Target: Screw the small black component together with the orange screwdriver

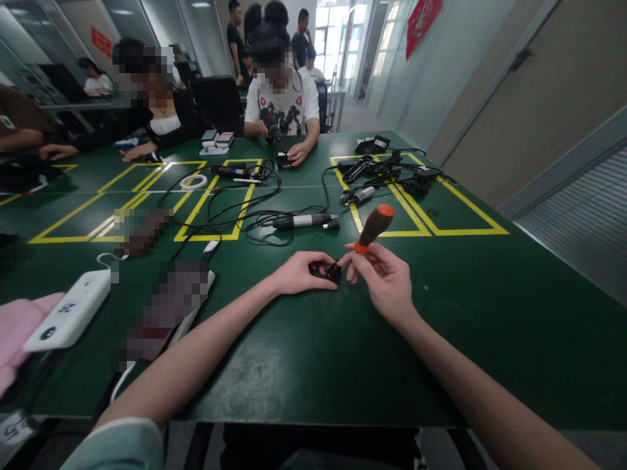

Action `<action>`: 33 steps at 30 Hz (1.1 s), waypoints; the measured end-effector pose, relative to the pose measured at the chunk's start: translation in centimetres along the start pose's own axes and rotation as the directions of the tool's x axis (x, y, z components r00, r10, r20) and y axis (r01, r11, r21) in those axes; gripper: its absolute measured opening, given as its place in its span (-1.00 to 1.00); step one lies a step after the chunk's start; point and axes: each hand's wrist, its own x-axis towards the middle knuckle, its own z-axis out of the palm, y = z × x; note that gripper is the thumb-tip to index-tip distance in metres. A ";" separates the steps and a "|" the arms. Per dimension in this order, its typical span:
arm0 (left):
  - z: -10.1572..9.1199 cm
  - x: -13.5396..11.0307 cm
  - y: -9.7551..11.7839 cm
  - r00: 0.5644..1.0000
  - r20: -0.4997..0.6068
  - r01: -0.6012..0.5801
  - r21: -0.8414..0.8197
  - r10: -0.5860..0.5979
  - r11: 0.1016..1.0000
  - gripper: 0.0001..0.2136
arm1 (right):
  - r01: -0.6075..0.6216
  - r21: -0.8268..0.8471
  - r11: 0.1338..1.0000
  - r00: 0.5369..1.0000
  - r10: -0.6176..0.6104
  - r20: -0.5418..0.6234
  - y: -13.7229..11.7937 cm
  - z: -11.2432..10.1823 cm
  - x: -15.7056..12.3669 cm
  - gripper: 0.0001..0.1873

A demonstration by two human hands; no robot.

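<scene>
Centre of the frame: a small black part [335, 272], raised or resting at the tips of my left hand [304, 271]; I cannot tell whether it touches the table [514, 339]. The thumb and fingers of this hand curve round and pinch the part from the left, apparently to steady it while its right side stays accessible.

Just right of it, my right hand [386, 284] pinches the screwdriver [377, 227] low, near its orange collar. The handle leans up and to the right, a grip that seems chosen for fine control. My fingers hide the shaft; whether the tip meets the part cannot be made out, nor can the part's details.

Above my hands lies a grey tool [306, 220], its cables looping left, beside yellow tape [465, 232] that presumably marks out work places. A heap of black gear [377, 166] at upper right is too tangled to sort.

At left, a power strip [71, 310] lies near two pixelated objects, whose nature is obscured; a pink cloth [19, 333] is cut off by the frame edge. Upper centre: a co-worker [279, 104] holds a dark tool.
</scene>
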 end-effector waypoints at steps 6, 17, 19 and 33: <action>0.0 0.1 0.1 1.000 -0.001 0.004 0.001 -0.004 1.000 -0.61 | 0.018 -0.030 0.999 0.997 -0.020 -0.077 -0.1 0.0 0.0 -0.73; 0.0 0.0 0.1 1.000 0.003 -0.004 0.004 0.004 1.000 -0.62 | -0.002 0.000 1.000 0.999 0.002 -0.034 -0.1 0.0 -0.1 -0.76; 0.0 0.0 0.2 1.000 0.001 0.002 0.007 -0.002 1.000 -0.61 | -0.014 0.003 1.000 0.998 0.014 -0.062 -0.1 0.1 -0.1 -0.74; 0.0 0.0 0.0 1.000 0.005 -0.016 0.001 0.016 1.000 -0.66 | -0.052 -0.047 0.997 0.997 0.055 0.046 -0.2 -0.1 0.0 -0.63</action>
